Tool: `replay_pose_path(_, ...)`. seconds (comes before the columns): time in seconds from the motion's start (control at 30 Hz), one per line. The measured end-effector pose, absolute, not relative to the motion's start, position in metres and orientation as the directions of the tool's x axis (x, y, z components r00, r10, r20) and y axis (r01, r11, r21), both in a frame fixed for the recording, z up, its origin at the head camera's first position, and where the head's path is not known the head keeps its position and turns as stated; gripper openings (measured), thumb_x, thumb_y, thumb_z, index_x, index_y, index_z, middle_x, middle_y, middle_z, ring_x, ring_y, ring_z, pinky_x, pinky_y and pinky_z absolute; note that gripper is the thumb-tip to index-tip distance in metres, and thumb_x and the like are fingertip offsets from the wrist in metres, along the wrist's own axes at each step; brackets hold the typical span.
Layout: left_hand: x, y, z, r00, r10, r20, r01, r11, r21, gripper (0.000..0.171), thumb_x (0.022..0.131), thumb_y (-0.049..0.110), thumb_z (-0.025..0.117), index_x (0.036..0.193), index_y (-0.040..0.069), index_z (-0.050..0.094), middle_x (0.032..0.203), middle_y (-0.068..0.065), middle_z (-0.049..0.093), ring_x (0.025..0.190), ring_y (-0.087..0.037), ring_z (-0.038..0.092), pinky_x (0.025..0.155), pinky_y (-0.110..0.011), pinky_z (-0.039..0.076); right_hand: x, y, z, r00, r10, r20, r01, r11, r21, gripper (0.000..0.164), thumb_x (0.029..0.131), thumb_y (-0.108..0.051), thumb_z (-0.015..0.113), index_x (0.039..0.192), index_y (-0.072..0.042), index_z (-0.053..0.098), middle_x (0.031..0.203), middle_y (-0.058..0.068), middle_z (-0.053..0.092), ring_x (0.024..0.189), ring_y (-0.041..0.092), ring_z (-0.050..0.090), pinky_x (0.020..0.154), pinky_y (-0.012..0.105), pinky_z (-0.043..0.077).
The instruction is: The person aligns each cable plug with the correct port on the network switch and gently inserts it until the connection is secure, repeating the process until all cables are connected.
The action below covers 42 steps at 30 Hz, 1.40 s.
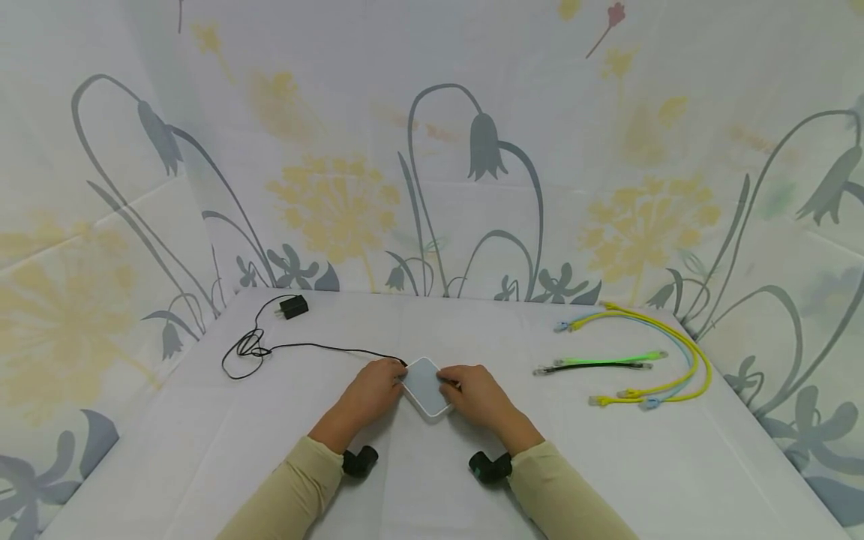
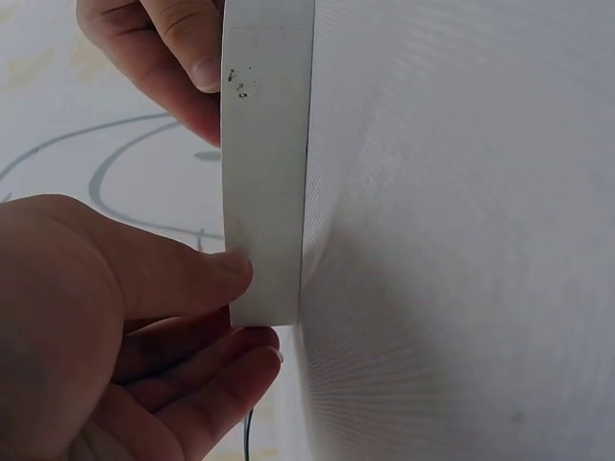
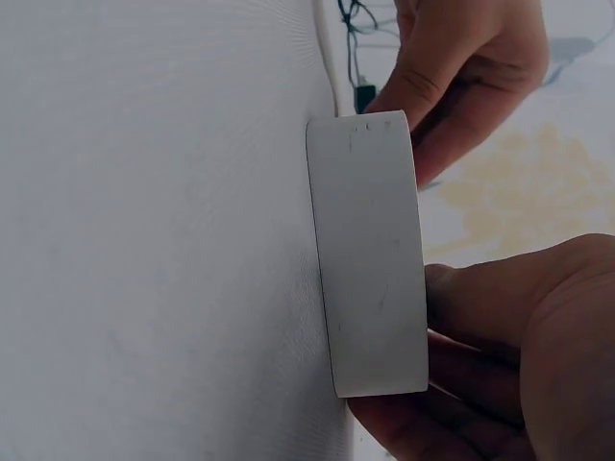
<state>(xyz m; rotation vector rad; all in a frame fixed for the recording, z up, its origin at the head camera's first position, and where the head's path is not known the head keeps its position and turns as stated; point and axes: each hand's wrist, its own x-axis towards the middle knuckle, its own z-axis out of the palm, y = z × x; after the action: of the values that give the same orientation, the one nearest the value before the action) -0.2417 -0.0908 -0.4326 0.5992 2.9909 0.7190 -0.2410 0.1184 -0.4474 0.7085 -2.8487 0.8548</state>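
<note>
A small flat white box (image 1: 425,387) with rounded corners and a grey-blue top lies on the white table, roughly at the middle; it looks like a network device. My left hand (image 1: 374,388) holds its left corner, thumb on the near side and fingers behind, as the left wrist view shows on the box's white side wall (image 2: 267,182). From the other side my right hand (image 1: 480,394) grips the right corner with thumb and curled fingers. A thin black cord (image 1: 331,346) runs up to the box's far left edge beside my left fingers; its end there is hidden.
The cord lies in a tangle at left and leads to a black power adapter (image 1: 293,307). At right are a green cable (image 1: 610,359), a short black network cable (image 1: 594,365), and looped yellow cables (image 1: 707,371) with a light-blue cable (image 1: 693,361). Patterned cloth walls (image 1: 378,112) enclose the table.
</note>
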Motion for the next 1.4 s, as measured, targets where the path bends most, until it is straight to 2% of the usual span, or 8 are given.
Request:
replay_pose_path(0.17,-0.242,-0.090,-0.434,-0.926,0.367,0.088,0.362,0.800,0.478,0.030,0.092,0.005,0.059,0.119,-0.007,0.064,0.125,-0.019,0.064,0.120,-0.033,0.059,0.099,-0.044,0.047,-0.239,0.116,-0.445,-0.906,-0.378,0.190,-0.419,0.743,-0.521,0.026,0.092,-0.016,0.065,0.114,-0.004,0.071,0.109,0.011,0.073,0.091,0.020,0.069,0.076,0.034,0.055)
replay_pose_path(0.37,-0.241,-0.089,-0.435,-0.921,0.381,0.085,0.370,0.783,0.500,0.039,0.091,0.020,0.066,0.119,-0.006,0.064,0.120,-0.016,0.066,0.110,-0.029,0.063,0.093,-0.044,0.050,-0.239,0.113,-0.445,-0.921,-0.354,0.165,-0.386,0.761,-0.521,0.027,0.091,-0.020,0.067,0.113,-0.005,0.072,0.107,0.011,0.073,0.087,0.017,0.068,0.070,0.030,0.054)
replay_pose_path(0.57,-0.240,-0.089,-0.436,-0.926,0.377,0.010,0.320,0.771,0.551,0.062,0.090,0.032,0.068,0.136,-0.005,0.051,0.145,-0.020,0.048,0.133,-0.036,0.047,0.105,-0.047,0.042,-0.239,0.110,-0.445,-0.929,-0.336,0.158,-0.367,0.771,-0.520,0.029,0.090,-0.022,0.068,0.113,-0.004,0.072,0.107,0.012,0.073,0.086,0.017,0.068,0.069,0.029,0.054)
replay_pose_path(0.77,-0.240,-0.088,-0.437,-0.914,0.404,-0.035,0.318,0.767,0.558,0.083,0.082,0.050,0.073,0.143,0.001,0.046,0.153,-0.020,0.036,0.133,-0.038,0.045,0.099,-0.047,0.045,-0.237,0.108,-0.443,-0.933,-0.333,0.139,-0.353,0.766,-0.537,0.030,0.091,-0.023,0.067,0.114,-0.004,0.071,0.101,0.010,0.074,0.085,0.016,0.068,0.067,0.028,0.053)
replay_pose_path(0.87,-0.239,-0.088,-0.437,-0.912,0.406,-0.061,0.303,0.766,0.567,0.093,0.076,0.053,0.077,0.146,0.002,0.042,0.156,-0.020,0.031,0.138,-0.038,0.039,0.103,-0.049,0.042,-0.237,0.107,-0.443,-0.933,-0.334,0.132,-0.350,0.764,-0.542,0.030,0.091,-0.023,0.066,0.114,-0.004,0.071,0.101,0.010,0.074,0.085,0.017,0.069,0.067,0.027,0.053)
replay_pose_path(1.07,-0.238,-0.087,-0.438,-0.909,0.411,-0.070,0.303,0.767,0.566,0.103,0.070,0.051,0.083,0.148,0.001,0.037,0.159,-0.020,0.022,0.141,-0.039,0.034,0.107,-0.049,0.039,-0.235,0.105,-0.443,-0.931,-0.337,0.141,-0.356,0.751,-0.556,0.030,0.090,-0.022,0.066,0.113,-0.004,0.071,0.109,0.011,0.073,0.088,0.018,0.070,0.070,0.028,0.054)
replay_pose_path(1.27,-0.238,-0.087,-0.438,-0.899,0.435,-0.045,0.339,0.759,0.555,0.099,0.072,0.042,0.083,0.148,-0.001,0.036,0.159,-0.019,0.022,0.142,-0.037,0.034,0.109,-0.047,0.038,-0.233,0.103,-0.443,-0.928,-0.338,0.156,-0.363,0.732,-0.576,0.030,0.089,-0.020,0.067,0.113,-0.001,0.071,0.128,0.014,0.064,0.093,0.020,0.071,0.077,0.033,0.056)
replay_pose_path(1.4,-0.238,-0.088,-0.438,-0.892,0.451,-0.038,0.359,0.756,0.548,0.096,0.074,0.038,0.082,0.147,-0.004,0.035,0.159,-0.018,0.022,0.146,-0.036,0.026,0.112,-0.047,0.034,-0.232,0.103,-0.442,-0.925,-0.343,0.163,-0.369,0.714,-0.594,0.031,0.089,-0.020,0.067,0.113,0.000,0.071,0.129,0.017,0.063,0.099,0.024,0.071,0.085,0.039,0.055)
